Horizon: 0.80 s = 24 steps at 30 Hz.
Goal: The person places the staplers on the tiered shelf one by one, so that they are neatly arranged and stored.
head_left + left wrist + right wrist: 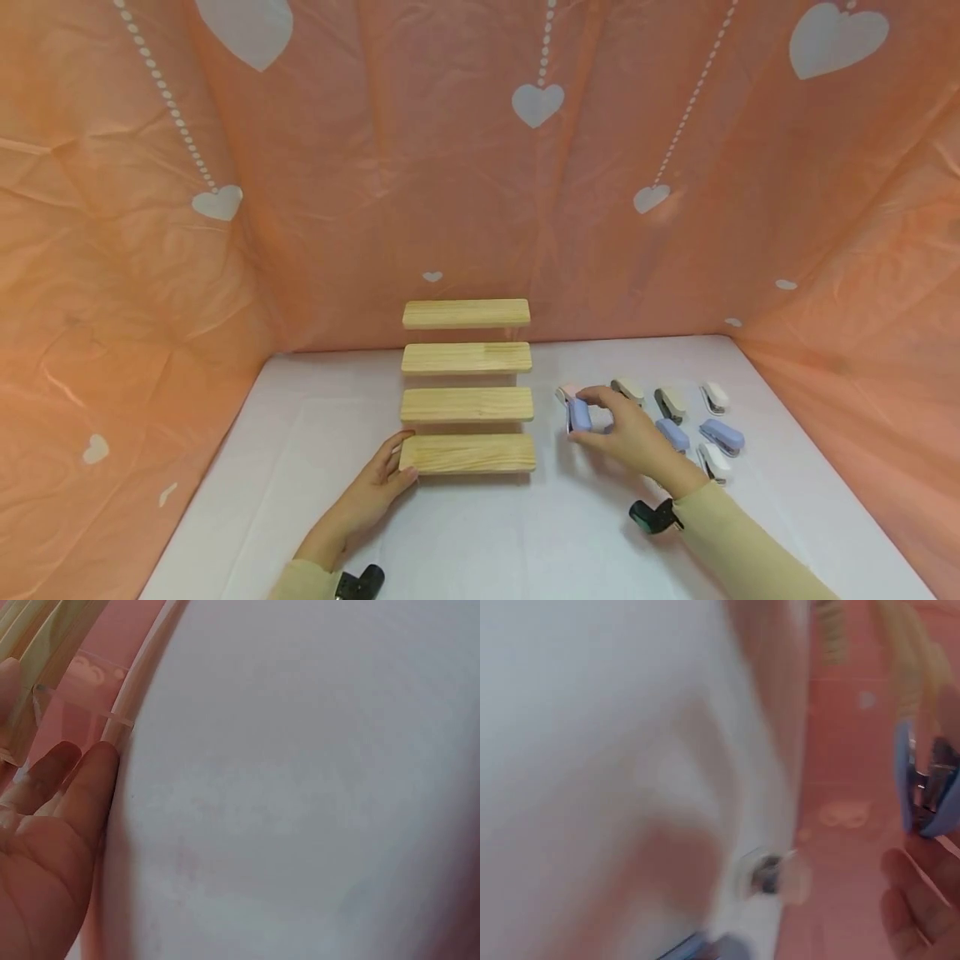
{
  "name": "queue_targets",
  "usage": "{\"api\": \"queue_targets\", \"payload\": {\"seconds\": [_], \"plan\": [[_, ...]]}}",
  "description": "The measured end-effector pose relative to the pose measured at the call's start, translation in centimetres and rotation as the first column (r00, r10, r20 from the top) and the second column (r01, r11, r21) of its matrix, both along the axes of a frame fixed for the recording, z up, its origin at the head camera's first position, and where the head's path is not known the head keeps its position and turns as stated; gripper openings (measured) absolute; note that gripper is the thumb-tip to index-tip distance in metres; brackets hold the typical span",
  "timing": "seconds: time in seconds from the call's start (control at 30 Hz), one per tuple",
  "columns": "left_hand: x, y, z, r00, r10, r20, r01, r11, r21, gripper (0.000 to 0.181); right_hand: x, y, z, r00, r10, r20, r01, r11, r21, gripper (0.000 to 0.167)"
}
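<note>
My right hand [630,429] pinches a purple mini stapler [579,414] between thumb and fingers, above the table to the right of the stand. The stapler's metal inside [926,784] shows in the right wrist view. A four-tier stand [468,454] has pale wooden shelves stepping up to the back. My left hand [375,487] holds the left end of its lowest shelf, thumb at the front edge. In the left wrist view the fingers [90,780] are beside a clear support [82,705] under the wood. A pink stapler [567,392] lies just behind the held one.
Several more staplers lie at the right: a white one [715,397], a beige one [670,403], a purple one [722,436] and another white one [714,462] among them. Orange cloth walls [450,167] with heart prints enclose the white table [315,433].
</note>
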State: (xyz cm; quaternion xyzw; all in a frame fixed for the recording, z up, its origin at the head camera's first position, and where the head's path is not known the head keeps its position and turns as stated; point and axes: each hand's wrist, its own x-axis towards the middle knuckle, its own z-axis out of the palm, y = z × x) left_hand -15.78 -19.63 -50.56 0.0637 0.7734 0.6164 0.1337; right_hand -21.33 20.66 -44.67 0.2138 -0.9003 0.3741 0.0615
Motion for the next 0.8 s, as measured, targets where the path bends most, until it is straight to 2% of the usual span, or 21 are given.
{"api": "queue_targets", "payload": {"seconds": [0.23, 0.47, 0.53, 0.67, 0.8], "plan": [[0.1, 0.2, 0.3, 1.000, 0.003, 0.006, -0.003, 0.999, 0.039, 0.064, -1.3, -1.8, 2.9, 0.999, -0.004, 0.033, 0.009, 0.987, -0.157, 0.068], [0.2, 0.4, 0.3, 0.999, 0.036, 0.040, -0.038, 0.997, 0.073, 0.065, -2.6, -4.2, 4.4, 1.000, 0.003, -0.008, -0.005, 0.964, -0.267, 0.065], [0.2, 0.3, 0.2, 0.996, 0.045, 0.081, -0.055, 0.990, 0.129, 0.066, -3.1, -5.3, 4.7, 0.999, 0.003, -0.046, -0.018, 0.946, -0.325, 0.063], [0.0, 0.1, 0.1, 0.986, 0.035, 0.162, -0.077, 0.962, 0.262, 0.071, -3.9, -7.6, 5.2, 0.995, -0.010, -0.097, -0.032, 0.909, -0.416, 0.060], [-0.2, 0.0, -0.1, 0.986, 0.006, 0.165, -0.055, 0.954, 0.294, 0.074, -4.5, -9.8, 5.9, 0.995, -0.003, -0.100, -0.043, 0.890, -0.453, 0.061]]}}
